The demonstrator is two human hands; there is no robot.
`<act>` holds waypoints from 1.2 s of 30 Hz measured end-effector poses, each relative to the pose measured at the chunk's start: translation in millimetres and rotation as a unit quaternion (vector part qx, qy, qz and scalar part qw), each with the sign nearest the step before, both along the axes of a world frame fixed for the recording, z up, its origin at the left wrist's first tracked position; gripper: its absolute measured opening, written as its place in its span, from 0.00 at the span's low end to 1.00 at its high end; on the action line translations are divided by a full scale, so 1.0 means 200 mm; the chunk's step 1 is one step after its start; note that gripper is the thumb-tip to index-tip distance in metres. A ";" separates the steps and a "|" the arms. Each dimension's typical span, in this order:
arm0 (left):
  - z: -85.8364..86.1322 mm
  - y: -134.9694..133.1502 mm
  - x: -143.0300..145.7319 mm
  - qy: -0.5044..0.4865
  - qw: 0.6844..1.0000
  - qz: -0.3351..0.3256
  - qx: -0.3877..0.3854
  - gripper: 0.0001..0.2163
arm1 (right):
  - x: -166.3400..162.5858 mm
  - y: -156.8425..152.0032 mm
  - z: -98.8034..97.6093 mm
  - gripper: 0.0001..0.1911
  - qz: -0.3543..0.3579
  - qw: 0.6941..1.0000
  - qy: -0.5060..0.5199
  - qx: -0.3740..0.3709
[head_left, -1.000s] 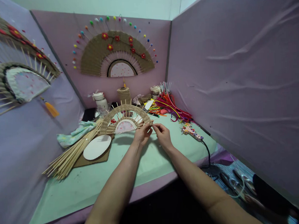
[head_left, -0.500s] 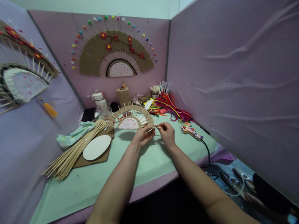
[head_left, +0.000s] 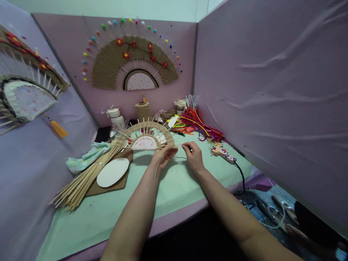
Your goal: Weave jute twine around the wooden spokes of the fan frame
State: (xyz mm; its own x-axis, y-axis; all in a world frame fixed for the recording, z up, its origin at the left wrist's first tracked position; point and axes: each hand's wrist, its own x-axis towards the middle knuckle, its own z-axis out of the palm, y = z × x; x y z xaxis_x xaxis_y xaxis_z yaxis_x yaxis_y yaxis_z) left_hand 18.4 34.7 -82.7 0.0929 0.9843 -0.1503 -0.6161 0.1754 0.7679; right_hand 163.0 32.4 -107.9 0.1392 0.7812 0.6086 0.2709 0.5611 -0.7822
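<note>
Item 1: half-round fan (head_left: 145, 143), sticks radiating from a pale panel through a band of woven twine; position, middle of the table (head_left: 176, 195), apparently raised off the cloth, with a shadow beneath. Straight edge, its long axis, runs left to right across the person's front; curved side faces away.

Item 2: left hand (head_left: 163, 156), grip closed round the fan's right-hand end; the fan lies leftward and away from it. Nearer of the two hands, being in contact.

Item 3: right hand (head_left: 194, 156), just beyond that same end, thumb and fingertips pinched together beside the projecting stick tips. Grip appears to have something thin, stick end or strand; which one cannot be told.

Item 4: loose strand (head_left: 180, 157), below and between the hands.

Surroundings: bundle of sticks (head_left: 88, 175), left, diagonal; white oval card (head_left: 113, 172) upon cardboard (head_left: 120, 184); twine spool (head_left: 143, 111) behind the fan; fuzzy coloured stems (head_left: 204, 123), right rear; glue gun, by its shape, (head_left: 223, 153) with cord, right.

Markings: no brand, label or writing legible; white bottle (head_left: 116, 118) too small to read.
</note>
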 end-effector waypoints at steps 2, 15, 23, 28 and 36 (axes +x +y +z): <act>0.01 0.00 -0.01 0.005 1.000 0.005 -0.001 0.07 | 0.00 0.00 0.00 0.07 -0.004 1.000 -0.016 0.018; 0.03 -0.02 -0.04 0.059 0.997 -0.046 -0.013 0.08 | 0.02 0.00 0.02 0.09 -0.064 0.997 0.018 0.029; 0.04 -0.05 -0.03 0.050 0.993 -0.110 0.002 0.10 | 0.02 0.03 -0.02 0.12 -0.014 0.992 0.092 -0.085; 0.02 -0.06 0.01 0.033 0.989 -0.145 -0.002 0.11 | 0.01 0.02 -0.02 0.13 0.016 0.989 0.107 -0.102; 0.03 -0.08 0.02 0.017 0.988 -0.155 -0.010 0.09 | 0.01 0.02 -0.02 0.13 0.034 0.988 0.112 -0.104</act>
